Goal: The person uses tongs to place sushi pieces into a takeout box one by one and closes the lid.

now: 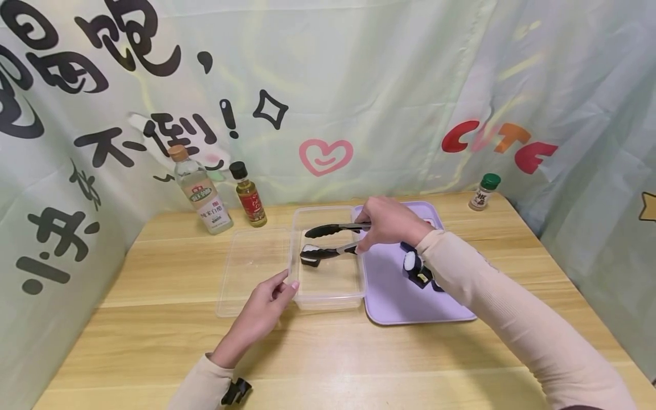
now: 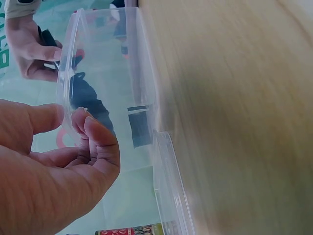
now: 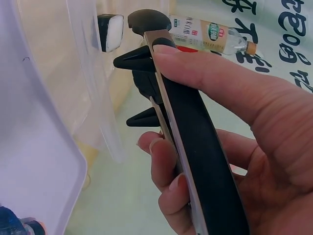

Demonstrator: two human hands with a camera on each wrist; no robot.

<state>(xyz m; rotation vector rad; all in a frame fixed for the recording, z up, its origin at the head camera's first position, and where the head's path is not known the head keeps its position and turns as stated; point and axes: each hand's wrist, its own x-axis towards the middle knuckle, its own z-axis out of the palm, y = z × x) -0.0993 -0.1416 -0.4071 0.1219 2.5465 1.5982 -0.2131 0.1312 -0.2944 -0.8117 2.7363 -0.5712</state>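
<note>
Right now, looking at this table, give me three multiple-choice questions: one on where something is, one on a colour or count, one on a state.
1. Where is the sushi piece that the tongs carry?
A. over the clear container
B. on the purple tray
C. beside the bottles

2. What colour is the spice jar cap?
A. red
B. green
C. black

3. What is the left hand doing?
A. lifting a bottle
B. lying flat on the tray
C. touching the container's rim

Answers: 1 A, the tong tips sit above the container. 2 B, the cap is green. 3 C, its fingers meet the rim.

The container [image 1: 328, 285] sits between its lid [image 1: 251, 273] on the left and the tray [image 1: 405, 302] (bottles [image 1: 202, 199] behind).
</note>
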